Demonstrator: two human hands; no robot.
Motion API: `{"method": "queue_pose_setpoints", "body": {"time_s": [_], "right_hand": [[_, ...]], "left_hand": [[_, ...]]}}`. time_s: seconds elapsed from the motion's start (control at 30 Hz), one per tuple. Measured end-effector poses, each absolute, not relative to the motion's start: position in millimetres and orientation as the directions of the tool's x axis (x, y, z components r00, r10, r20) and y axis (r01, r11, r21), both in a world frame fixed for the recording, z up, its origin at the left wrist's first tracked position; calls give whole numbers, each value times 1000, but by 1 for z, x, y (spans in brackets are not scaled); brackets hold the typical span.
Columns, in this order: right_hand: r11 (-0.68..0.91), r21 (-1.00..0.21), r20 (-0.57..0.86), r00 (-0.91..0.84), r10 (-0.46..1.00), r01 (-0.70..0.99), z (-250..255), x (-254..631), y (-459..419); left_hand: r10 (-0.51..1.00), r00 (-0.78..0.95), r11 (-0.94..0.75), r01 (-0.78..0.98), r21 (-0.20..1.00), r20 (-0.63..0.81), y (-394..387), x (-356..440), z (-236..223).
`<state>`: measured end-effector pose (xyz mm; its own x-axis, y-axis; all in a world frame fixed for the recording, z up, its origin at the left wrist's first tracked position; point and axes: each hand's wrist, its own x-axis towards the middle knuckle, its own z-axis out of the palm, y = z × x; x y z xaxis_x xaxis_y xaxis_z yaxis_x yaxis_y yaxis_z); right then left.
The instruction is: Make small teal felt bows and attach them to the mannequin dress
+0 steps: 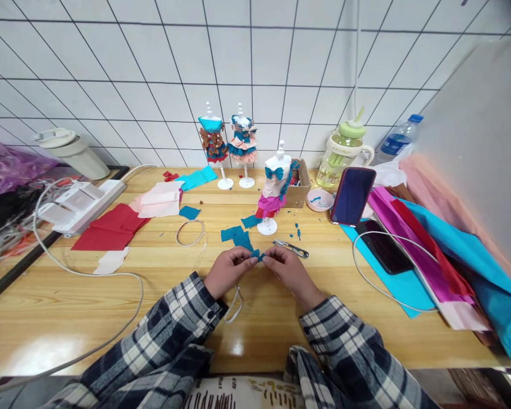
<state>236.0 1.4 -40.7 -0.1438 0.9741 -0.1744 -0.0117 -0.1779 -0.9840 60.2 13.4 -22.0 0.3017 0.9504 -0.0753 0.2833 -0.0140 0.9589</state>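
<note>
Above a pale wooden tabletop (170,335), we see a small, crumpled teal piece of thin sheet material (258,257) held between two bare hands, in front of the wearer. The left hand (227,272) grips one side, thumb and fingertips closed on it; the right hand (290,272) pinches the other side just as tightly. Whether the piece is paper or cloth, we cannot tell. Just beyond the hands we find flat teal scraps (238,236) and silver-bladed thread snips with a dark handle (293,247). Behind them stands a small white dress form with a teal bow and magenta skirt (276,186), upright on its round base; two dressed miniature forms (243,142) stand farther back, near the white tiled wall (162,108).
</note>
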Motion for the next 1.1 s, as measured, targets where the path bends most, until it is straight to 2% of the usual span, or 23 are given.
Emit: {"method": "queue_pose_setpoints", "body": {"time_s": [0.2,0.47,0.63,0.73,0.83,1.0,1.1], "right_hand": [[-83,-988,-104,-173,979,128,-40,238,1],[-72,-990,-98,-218,971,123,-40,238,1],[-92,-994,-102,-166,981,66,-40,235,0],[-95,-984,-117,-141,983,150,-41,232,-1],[-100,-974,-126,-117,985,206,-43,230,-1],[-103,-984,-127,-167,978,143,-45,234,2],[-104,-985,-122,-134,983,136,-43,235,1]], "left_hand": [[948,290,64,240,969,-134,13,59,-24],[961,242,78,225,971,-133,15,60,-23],[962,203,170,83,982,-184,13,60,-21],[959,201,195,35,980,-198,13,61,-22],[963,190,186,42,982,-190,13,61,-24],[969,169,170,83,982,-182,13,61,-26],[968,173,167,98,981,-182,13,61,-26]]}}
